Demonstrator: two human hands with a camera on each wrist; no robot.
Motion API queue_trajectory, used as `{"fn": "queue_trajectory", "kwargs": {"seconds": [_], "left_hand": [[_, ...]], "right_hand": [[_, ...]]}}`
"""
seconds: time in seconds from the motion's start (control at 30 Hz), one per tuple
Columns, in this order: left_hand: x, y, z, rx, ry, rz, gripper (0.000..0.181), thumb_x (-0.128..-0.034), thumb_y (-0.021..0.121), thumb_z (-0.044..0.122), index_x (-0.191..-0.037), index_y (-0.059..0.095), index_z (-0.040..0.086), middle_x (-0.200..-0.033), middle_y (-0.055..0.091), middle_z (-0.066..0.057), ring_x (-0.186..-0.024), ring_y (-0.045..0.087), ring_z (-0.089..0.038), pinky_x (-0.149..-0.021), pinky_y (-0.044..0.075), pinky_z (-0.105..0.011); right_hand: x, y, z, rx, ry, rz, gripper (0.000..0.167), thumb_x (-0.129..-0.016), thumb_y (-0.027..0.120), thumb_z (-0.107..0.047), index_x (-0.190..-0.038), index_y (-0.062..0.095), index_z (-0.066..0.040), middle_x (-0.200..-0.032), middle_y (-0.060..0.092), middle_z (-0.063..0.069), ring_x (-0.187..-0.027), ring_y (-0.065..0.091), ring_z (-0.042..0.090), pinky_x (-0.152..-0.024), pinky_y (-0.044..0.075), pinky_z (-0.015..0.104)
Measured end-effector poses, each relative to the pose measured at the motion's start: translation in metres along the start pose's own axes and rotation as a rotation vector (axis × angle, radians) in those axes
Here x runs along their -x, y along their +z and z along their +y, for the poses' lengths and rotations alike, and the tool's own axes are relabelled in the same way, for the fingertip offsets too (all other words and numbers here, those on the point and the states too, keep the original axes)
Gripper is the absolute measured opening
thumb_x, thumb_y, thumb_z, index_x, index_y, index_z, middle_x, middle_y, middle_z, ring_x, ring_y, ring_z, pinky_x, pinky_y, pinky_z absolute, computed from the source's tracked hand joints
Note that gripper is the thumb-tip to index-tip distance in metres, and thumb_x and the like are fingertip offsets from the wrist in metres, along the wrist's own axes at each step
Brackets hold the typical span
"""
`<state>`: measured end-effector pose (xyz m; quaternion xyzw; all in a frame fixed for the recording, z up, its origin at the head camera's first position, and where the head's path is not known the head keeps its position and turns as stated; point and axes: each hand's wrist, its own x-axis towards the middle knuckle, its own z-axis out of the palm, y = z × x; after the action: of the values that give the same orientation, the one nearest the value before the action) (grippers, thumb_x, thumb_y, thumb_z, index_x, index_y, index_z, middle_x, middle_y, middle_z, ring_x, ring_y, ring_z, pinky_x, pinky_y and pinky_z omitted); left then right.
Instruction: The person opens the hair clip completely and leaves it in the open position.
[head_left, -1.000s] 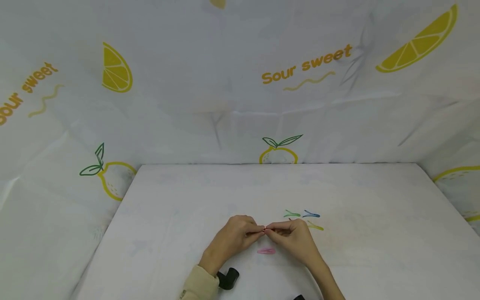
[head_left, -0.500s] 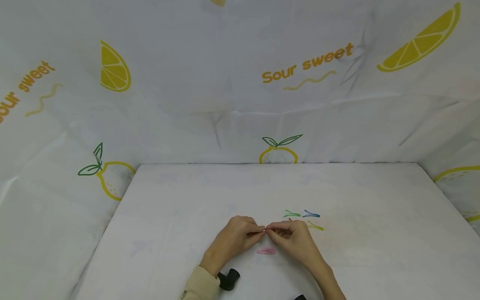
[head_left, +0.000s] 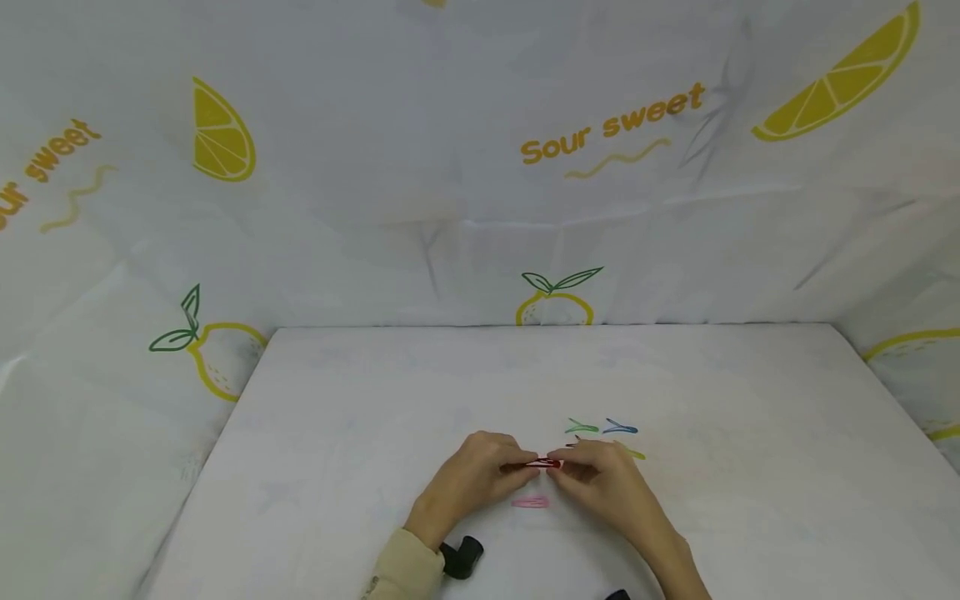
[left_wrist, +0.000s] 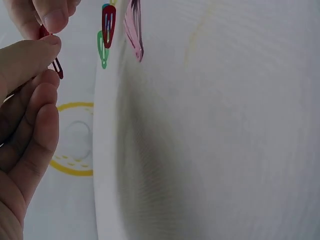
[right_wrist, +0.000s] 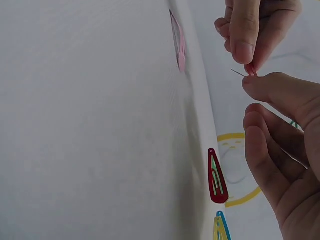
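Note:
A red snap hair clip (head_left: pixel 544 462) is held between both hands above the table. My left hand (head_left: pixel 472 471) pinches one end between thumb and finger. My right hand (head_left: pixel 603 481) pinches the other end, its remaining fingers loosely bent in the right wrist view. There, a thin prong sticks out of the clip beside the right thumb. Below the hands, a pink hair clip (head_left: pixel 530 502) lies on the table. A second red clip (right_wrist: pixel 218 190) lies beyond the right hand, mostly hidden by it in the head view.
Green (head_left: pixel 582 427), blue (head_left: pixel 620 427) and yellow (head_left: pixel 637 455) hair clips lie just behind the right hand. The white table (head_left: pixel 360 392) meets a lemon-print backdrop (head_left: pixel 390 167) at its far edge. A black wrist device (head_left: pixel 463 557) is near the left cuff.
My right hand has shifted slightly right, away from the left fingertips. More of the red clip now shows between the hands. The clips on the table have stayed in place.

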<state>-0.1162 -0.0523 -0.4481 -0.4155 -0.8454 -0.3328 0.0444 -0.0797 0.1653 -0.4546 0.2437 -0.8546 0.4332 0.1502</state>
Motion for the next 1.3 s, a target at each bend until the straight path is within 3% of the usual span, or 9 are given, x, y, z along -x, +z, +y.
{"fn": "queue_trajectory", "kwargs": {"seconds": [0.17,0.3,0.53,0.63,0.77,1.0,1.17,1.3], "left_hand": [[-0.004,0.006,0.002,0.009,-0.036,0.001,0.013,-0.0889,0.08,0.013,-0.1,0.083,0.007,-0.087,0.08,-0.001,-0.072,0.064,0.001,-0.066,0.043,-0.003],[-0.01,0.01,0.004,-0.019,-0.019,-0.029,0.013,-0.0899,0.079,0.014,-0.102,0.083,0.008,-0.089,0.081,0.0,-0.075,0.068,0.0,-0.069,0.045,-0.004],[-0.019,0.018,0.004,-0.098,0.051,-0.055,0.013,-0.0912,0.078,0.017,-0.102,0.083,0.012,-0.09,0.081,0.003,-0.081,0.073,-0.003,-0.078,0.052,-0.011],[-0.021,0.021,0.004,-0.112,0.056,-0.053,0.013,-0.0904,0.078,0.017,-0.101,0.083,0.012,-0.089,0.081,0.003,-0.08,0.073,-0.004,-0.078,0.052,-0.012],[-0.024,0.027,0.004,-0.089,0.017,-0.063,0.013,-0.089,0.08,0.017,-0.1,0.084,0.012,-0.087,0.081,0.003,-0.078,0.072,-0.003,-0.073,0.049,-0.008],[-0.034,0.039,0.005,-0.158,-0.042,-0.104,0.009,-0.0894,0.08,0.022,-0.094,0.085,0.017,-0.085,0.08,0.008,-0.072,0.065,0.004,-0.064,0.04,-0.004],[-0.037,0.044,0.005,-0.133,-0.11,-0.109,0.008,-0.0892,0.079,0.02,-0.094,0.085,0.016,-0.084,0.079,0.007,-0.066,0.052,0.008,-0.06,0.034,-0.004],[-0.039,0.045,0.006,-0.116,-0.14,-0.102,0.008,-0.089,0.078,0.017,-0.093,0.085,0.016,-0.082,0.078,0.007,-0.066,0.051,0.009,-0.061,0.035,-0.004]], "right_hand": [[0.007,-0.004,0.005,0.043,0.004,0.041,0.025,-0.072,0.085,0.007,-0.088,0.081,-0.012,-0.074,0.07,-0.012,-0.068,0.054,-0.009,-0.061,0.047,0.009],[0.012,-0.008,0.008,0.031,0.022,0.057,0.025,-0.07,0.086,0.008,-0.087,0.081,-0.01,-0.074,0.072,-0.009,-0.067,0.058,-0.008,-0.06,0.049,0.01],[0.022,-0.018,0.009,-0.049,0.243,0.021,0.015,-0.077,0.086,0.0,-0.09,0.081,-0.004,-0.079,0.077,0.003,-0.066,0.064,-0.006,-0.058,0.055,0.016],[0.023,-0.022,0.01,-0.048,0.293,0.034,0.011,-0.078,0.084,0.001,-0.086,0.081,-0.006,-0.081,0.078,0.006,-0.063,0.062,-0.006,-0.055,0.054,0.017],[0.025,-0.026,0.013,-0.032,0.334,0.031,0.008,-0.08,0.083,-0.001,-0.084,0.082,-0.008,-0.085,0.079,0.008,-0.064,0.062,-0.006,-0.056,0.054,0.019],[0.028,-0.028,0.017,-0.022,0.5,0.048,0.006,-0.081,0.083,-0.004,-0.085,0.082,-0.009,-0.091,0.08,0.008,-0.075,0.067,-0.008,-0.064,0.057,0.016],[0.028,-0.028,0.019,0.0,0.521,0.06,0.004,-0.082,0.084,-0.008,-0.085,0.082,-0.008,-0.091,0.08,0.01,-0.073,0.066,-0.008,-0.062,0.054,0.015],[0.028,-0.028,0.02,0.033,0.523,0.071,0.004,-0.081,0.085,-0.008,-0.084,0.083,-0.007,-0.088,0.08,0.01,-0.066,0.061,-0.008,-0.057,0.051,0.015]]}}
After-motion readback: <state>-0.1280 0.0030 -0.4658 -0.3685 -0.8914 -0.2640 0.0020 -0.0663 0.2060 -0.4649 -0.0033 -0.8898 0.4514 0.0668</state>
